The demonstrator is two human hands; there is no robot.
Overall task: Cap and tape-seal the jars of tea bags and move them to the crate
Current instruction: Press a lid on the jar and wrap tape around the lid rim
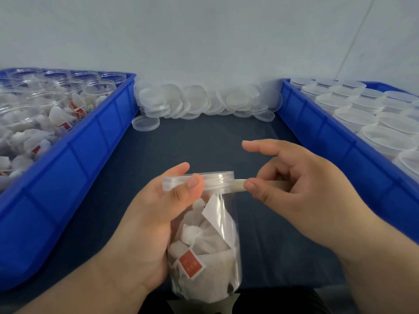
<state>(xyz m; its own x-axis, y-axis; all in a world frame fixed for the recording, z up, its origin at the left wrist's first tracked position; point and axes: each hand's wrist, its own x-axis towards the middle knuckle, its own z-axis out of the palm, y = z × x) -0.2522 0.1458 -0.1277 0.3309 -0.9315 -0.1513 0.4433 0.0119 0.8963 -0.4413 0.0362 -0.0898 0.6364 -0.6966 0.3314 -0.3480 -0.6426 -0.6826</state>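
Evidently the taping step is in hand: the left hand (pixel 145 223) grips the capped jar (pixel 210 245) at 6 o'clock (thumb on the lid (pixel 217 180)), the right hand (pixel 294 189) pinches the tape (pixel 238 185), which next needs drawing taut round the seam.

Clear capped jar (pixel 210 241) of white tea bags, upright mid-surface, tape strip (pixel 238 185) stretching from its lid (pixel 217 181)

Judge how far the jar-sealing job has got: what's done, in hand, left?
Done: capped jars stand in the right crate, and the held jar wears its cap. In hand: the left hand grips that jar while the right hand pinches tape at the cap. Left: open jars in the left crate, loose caps behind.
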